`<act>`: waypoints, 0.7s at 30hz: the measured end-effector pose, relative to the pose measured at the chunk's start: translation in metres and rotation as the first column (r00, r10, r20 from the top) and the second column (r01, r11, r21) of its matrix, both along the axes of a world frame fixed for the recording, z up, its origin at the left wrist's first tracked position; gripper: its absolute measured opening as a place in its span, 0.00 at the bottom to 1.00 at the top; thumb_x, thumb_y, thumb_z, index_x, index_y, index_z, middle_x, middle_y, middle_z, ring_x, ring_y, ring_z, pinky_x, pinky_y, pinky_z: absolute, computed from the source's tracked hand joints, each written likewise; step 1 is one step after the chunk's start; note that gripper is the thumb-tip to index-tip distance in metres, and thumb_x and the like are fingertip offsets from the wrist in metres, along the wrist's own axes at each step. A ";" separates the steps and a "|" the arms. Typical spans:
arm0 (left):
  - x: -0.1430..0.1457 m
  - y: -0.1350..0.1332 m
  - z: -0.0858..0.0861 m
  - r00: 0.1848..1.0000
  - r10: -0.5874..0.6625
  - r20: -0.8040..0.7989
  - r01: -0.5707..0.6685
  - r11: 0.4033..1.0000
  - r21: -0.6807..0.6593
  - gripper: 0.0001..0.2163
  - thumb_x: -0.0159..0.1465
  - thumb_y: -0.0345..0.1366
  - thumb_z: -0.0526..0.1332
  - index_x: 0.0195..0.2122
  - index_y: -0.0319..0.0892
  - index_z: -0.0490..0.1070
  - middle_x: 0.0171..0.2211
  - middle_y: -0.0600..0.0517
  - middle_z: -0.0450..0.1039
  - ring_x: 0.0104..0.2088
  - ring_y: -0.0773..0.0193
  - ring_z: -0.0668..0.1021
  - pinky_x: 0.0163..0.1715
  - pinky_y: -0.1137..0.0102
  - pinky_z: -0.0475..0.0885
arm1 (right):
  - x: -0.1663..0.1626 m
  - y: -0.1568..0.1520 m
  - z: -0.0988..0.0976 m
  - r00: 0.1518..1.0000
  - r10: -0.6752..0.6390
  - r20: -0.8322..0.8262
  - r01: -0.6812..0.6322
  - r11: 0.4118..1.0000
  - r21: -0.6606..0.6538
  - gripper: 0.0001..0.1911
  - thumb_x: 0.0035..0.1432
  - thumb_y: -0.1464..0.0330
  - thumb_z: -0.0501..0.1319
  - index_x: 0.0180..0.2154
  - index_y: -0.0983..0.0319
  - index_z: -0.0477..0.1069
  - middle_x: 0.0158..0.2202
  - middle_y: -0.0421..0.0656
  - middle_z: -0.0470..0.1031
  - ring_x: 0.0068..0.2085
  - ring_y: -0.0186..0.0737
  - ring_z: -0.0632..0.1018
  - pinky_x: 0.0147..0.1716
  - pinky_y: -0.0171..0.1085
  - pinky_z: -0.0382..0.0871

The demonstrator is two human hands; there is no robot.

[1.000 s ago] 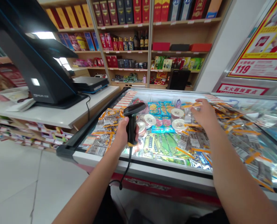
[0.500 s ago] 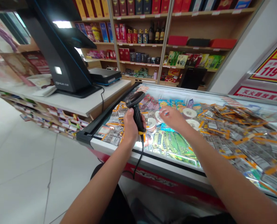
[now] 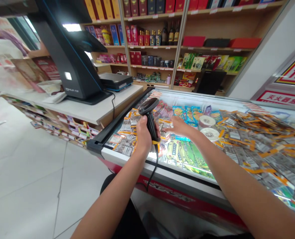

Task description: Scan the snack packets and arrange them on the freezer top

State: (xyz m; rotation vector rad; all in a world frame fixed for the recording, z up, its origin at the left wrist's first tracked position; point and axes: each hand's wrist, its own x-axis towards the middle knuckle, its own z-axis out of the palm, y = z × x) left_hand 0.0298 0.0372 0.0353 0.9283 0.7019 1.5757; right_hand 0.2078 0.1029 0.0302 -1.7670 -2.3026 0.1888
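My left hand [image 3: 144,137] is closed round the handle of a black barcode scanner [image 3: 151,119], its head up and its cable hanging down over the freezer's front edge. To its right, my right hand [image 3: 178,126] is stretched over the freezer with thumb and fingers apart. Small clear packets with orange edges [image 3: 164,124] lie by its fingertips; whether it touches them I cannot tell. More such packets lie in a small spread [image 3: 126,132] left of the scanner and in a large heap [image 3: 252,136] on the right. Round white-topped tubs [image 3: 210,134] show beside my right wrist.
The glass-topped chest freezer [image 3: 187,181] holds green bags [image 3: 191,152] and blue bags [image 3: 193,113]. At left, a counter [image 3: 88,111] carries a black checkout machine [image 3: 79,73] and a scale [image 3: 116,81]. A person's arm [image 3: 38,51] shows behind it. Stocked shelves [image 3: 151,48] stand behind.
My right hand has come down and its fingers have spread, while orange-edged packets now show beside its fingertips over a round tub. My left hand keeps the scanner; the view has shifted slightly left.
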 end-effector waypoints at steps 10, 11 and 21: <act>0.004 -0.009 0.001 0.892 -0.382 -0.241 0.371 0.924 -0.091 0.21 0.63 0.57 0.55 0.34 0.42 0.66 0.18 0.55 0.70 0.11 0.68 0.69 0.09 0.73 0.61 | 0.088 -0.030 0.008 0.776 -0.344 -0.529 0.451 0.888 0.084 0.26 0.57 0.63 0.65 0.55 0.62 0.61 0.40 0.48 0.76 0.39 0.50 0.79 0.37 0.43 0.70; 0.004 -0.010 0.000 0.841 -0.454 -0.293 0.440 0.890 -0.118 0.21 0.64 0.57 0.55 0.34 0.42 0.66 0.18 0.55 0.70 0.11 0.67 0.69 0.09 0.73 0.61 | 0.093 -0.032 0.008 0.775 -0.337 -0.535 0.462 0.879 0.116 0.25 0.58 0.64 0.64 0.54 0.62 0.61 0.38 0.47 0.76 0.39 0.51 0.79 0.37 0.44 0.70; 0.004 -0.016 -0.005 0.634 -0.626 -0.454 0.631 0.758 -0.165 0.19 0.68 0.55 0.55 0.34 0.43 0.62 0.19 0.55 0.70 0.12 0.68 0.71 0.11 0.75 0.63 | 0.112 -0.030 0.004 0.831 -0.257 -0.493 0.391 0.900 0.191 0.22 0.59 0.65 0.64 0.52 0.60 0.60 0.36 0.46 0.74 0.37 0.50 0.78 0.36 0.44 0.68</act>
